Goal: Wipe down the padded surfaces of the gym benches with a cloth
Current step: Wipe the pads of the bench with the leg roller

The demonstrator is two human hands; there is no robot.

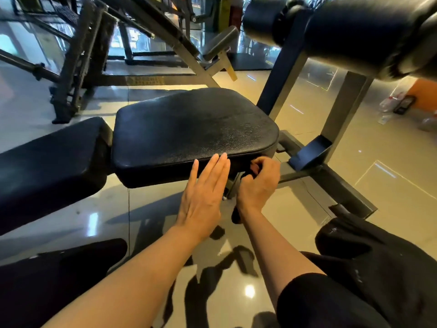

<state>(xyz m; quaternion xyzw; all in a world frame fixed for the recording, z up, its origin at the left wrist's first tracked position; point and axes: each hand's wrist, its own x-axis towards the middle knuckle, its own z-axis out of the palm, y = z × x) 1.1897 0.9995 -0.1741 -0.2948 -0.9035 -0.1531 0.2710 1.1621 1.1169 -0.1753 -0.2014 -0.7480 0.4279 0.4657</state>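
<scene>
The left hand (203, 195) lies flat, fingers straight, against the seat pad (194, 129) front edge; the right hand (257, 183) curls round something dark beneath it — possibly the cloth, mostly hidden.

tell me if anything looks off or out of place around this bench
Clear plastic wrapping and a dark flat item lie loose on the floor at the far right. The seat pad looks intact, with only surface sheen.
</scene>
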